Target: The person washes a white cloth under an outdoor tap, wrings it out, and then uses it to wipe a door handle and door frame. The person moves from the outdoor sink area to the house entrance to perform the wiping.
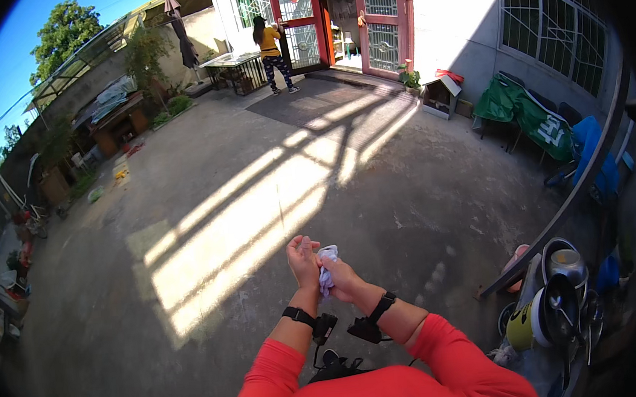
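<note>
Both of my hands are raised close together in front of my body, above the concrete yard. My right hand (343,278) is closed around a crumpled white cloth (329,270), whose ends stick out above and below the fingers. The cloth touches the wrist and palm side of my left hand (303,259). The left fingers are loosely curled and apart, with nothing seen between them. A black strap with a small dark device (324,328) is on the left wrist, and a similar strap and device (366,329) are on the right.
Metal pots (567,267), a black pan and a ladle stand on a ledge at the right, beside a curved rail (568,208). A person (269,47) in a yellow top stands by the red doors (300,27). A green cover (520,112) drapes over chairs along the right wall.
</note>
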A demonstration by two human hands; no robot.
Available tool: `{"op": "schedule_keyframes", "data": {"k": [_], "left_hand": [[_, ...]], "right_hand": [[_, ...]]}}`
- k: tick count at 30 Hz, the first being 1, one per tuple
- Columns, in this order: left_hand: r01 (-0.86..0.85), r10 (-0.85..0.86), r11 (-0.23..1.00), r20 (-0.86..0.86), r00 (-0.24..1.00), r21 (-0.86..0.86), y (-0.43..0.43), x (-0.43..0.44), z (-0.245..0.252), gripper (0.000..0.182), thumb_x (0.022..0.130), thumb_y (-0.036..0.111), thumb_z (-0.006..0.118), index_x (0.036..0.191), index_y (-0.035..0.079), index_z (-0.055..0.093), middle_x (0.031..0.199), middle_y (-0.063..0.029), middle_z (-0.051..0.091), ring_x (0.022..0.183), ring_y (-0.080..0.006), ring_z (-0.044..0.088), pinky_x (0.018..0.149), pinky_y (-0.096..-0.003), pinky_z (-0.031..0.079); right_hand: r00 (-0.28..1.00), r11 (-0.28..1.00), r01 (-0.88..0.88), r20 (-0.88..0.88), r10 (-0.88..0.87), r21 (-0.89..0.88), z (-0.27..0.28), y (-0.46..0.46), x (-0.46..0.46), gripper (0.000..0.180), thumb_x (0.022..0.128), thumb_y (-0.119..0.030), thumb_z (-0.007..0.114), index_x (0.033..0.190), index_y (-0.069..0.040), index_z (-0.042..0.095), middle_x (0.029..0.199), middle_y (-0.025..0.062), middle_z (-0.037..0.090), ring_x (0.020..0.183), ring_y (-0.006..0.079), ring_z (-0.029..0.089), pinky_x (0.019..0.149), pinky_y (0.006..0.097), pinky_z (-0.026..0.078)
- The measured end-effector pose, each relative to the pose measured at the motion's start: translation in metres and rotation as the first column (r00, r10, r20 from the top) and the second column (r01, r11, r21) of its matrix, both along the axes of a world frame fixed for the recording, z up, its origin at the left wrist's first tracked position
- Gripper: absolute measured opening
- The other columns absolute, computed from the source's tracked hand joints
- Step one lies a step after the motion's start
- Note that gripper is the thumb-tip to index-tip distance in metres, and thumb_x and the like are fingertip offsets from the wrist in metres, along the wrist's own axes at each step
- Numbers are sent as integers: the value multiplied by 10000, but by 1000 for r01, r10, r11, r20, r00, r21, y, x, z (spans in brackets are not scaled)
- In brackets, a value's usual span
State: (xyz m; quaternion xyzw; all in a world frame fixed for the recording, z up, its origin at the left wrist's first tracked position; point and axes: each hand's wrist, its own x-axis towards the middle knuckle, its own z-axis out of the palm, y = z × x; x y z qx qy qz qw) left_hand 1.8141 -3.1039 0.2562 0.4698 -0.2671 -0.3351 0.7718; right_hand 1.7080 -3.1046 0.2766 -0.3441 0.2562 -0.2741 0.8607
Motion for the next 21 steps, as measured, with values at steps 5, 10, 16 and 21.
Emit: {"op": "schedule_keyframes", "data": {"k": [5, 10, 16, 21], "left_hand": [[-305, 264, 951, 667, 696, -57, -118, 76, 17, 226, 954, 178, 501, 1108, 16, 468, 890, -146, 604, 649, -199, 578, 554, -315, 474], [-407, 41, 903, 916, 399, 137, -218, 93, 34, 247, 871, 50, 501, 1113, 99, 501, 1063, -112, 527, 908, -337, 591, 704, -428, 520], [-418, 62, 895, 886, 459, 154, -352, 116, 34, 273, 798, -18, 519, 1057, 67, 518, 1050, -128, 486, 883, -341, 568, 748, -425, 488], [-238, 101, 895, 346, 933, 378, -483, 154, 20, 127, 829, -7, 503, 953, 13, 525, 757, -79, 544, 590, -191, 530, 539, -324, 458]], "right_hand": [[993, 994, -46, 113, 35, 101, 34, -81, 44, 215, 999, -225, 379, 1073, -66, 504, 916, 33, 576, 848, 171, 589, 762, 324, 494], [945, 960, 274, -170, -280, -58, 22, -165, 117, 346, 965, -174, 485, 1205, 24, 335, 1063, 109, 505, 916, 170, 552, 790, 332, 495], [844, 872, 316, -309, -438, -373, -4, -304, 155, 462, 944, -187, 531, 1227, 53, 256, 1113, 148, 458, 977, 174, 519, 797, 305, 483], [916, 821, 100, -270, -297, -563, -10, -441, 152, 416, 944, -216, 532, 1185, 49, 322, 1092, 188, 518, 988, 229, 551, 826, 335, 470]]}}
